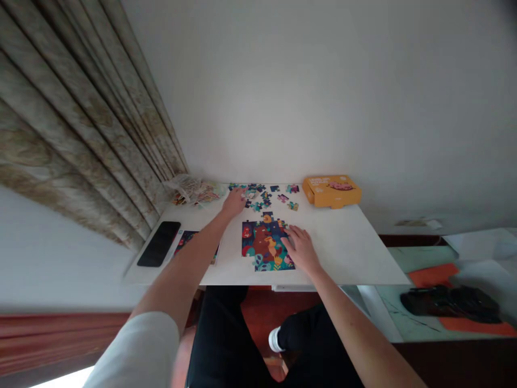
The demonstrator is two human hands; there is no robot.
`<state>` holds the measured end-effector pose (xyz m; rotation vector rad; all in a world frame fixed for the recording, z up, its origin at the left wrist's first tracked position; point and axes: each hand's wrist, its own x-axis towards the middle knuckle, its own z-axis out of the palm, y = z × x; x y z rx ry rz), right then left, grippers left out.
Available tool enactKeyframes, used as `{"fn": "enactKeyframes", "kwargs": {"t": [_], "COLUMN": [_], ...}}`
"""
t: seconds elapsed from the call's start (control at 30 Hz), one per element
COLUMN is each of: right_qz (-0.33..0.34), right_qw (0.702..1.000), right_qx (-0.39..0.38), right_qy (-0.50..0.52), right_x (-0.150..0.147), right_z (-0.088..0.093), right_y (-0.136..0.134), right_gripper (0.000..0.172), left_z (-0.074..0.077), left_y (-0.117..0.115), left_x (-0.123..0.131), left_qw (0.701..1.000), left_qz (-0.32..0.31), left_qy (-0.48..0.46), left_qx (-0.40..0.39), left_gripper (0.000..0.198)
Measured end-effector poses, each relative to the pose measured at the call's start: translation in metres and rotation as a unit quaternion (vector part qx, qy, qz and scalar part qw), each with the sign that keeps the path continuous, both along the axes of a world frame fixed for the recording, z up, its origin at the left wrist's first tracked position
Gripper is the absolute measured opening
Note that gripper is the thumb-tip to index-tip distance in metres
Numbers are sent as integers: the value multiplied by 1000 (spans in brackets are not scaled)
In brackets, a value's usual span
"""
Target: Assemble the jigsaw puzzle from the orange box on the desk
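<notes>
A partly joined colourful jigsaw puzzle (264, 243) lies on the white table (347, 253). My right hand (299, 247) rests flat on the puzzle's right edge, fingers spread and open. My left hand (235, 202) reaches to the far side, its fingers curled down among several loose puzzle pieces (269, 196) by the wall. What the left fingers hold, if anything, is too small to make out.
An orange box (332, 190) sits at the far right of the table. A black phone (159, 243) and a printed picture sheet (186, 241) lie on the left. Crumpled plastic bags (193, 189) rest by the curtain (81, 134). A side surface with dark items (448, 302) stands at the right.
</notes>
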<state>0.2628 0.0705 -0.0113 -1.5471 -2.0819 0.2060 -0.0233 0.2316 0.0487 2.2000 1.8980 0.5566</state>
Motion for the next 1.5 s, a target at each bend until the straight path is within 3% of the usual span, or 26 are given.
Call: {"fn": "enactKeyframes", "kwargs": {"t": [0.1, 0.27, 0.43, 0.57, 0.77, 0.97, 1.13, 1.27, 1.37, 1.5], "right_qz": [-6, -9, -9, -9, -8, -4, 15, 78, 102, 111], "right_qw": [1000, 1000, 1000, 1000, 1000, 1000, 1000, 997, 994, 992], "right_qx": [11, 22, 23, 19, 16, 1, -10, -7, -20, -32], "right_qy": [-5, -8, -9, -17, -22, -7, 11, 2, -25, -50], "right_x": [0, 0, -2, -2, -2, -1, 1, 3, 3, 2], "right_z": [-6, -7, -4, -3, 0, 0, 5, 14, 19, 22], "right_y": [3, 3, 1, 1, 1, 3, 0, -8, -12, -13], "right_gripper": [47, 50, 48, 48, 48, 47, 44, 48, 53, 53], "left_z": [-2, -9, -5, 4, 17, 19, 6, -11, -23, -33], "left_y": [47, 87, 103, 95, 58, -5, -89, -155, -186, -205], "left_x": [-3, -16, -27, -27, -23, -19, -8, 2, 2, -4], "left_qw": [999, 994, 989, 988, 992, 993, 986, 953, 943, 948], "left_qz": [35, 49, 24, 8, 13, -89, -165, -298, -317, -294], "left_qy": [19, 48, 78, 98, 108, 67, 21, -9, -6, 0], "left_qx": [-36, -84, -121, -118, -65, -32, 6, 58, 102, 124], "left_gripper": [48, 52, 44, 45, 59, 40, 35, 29, 29, 24]}}
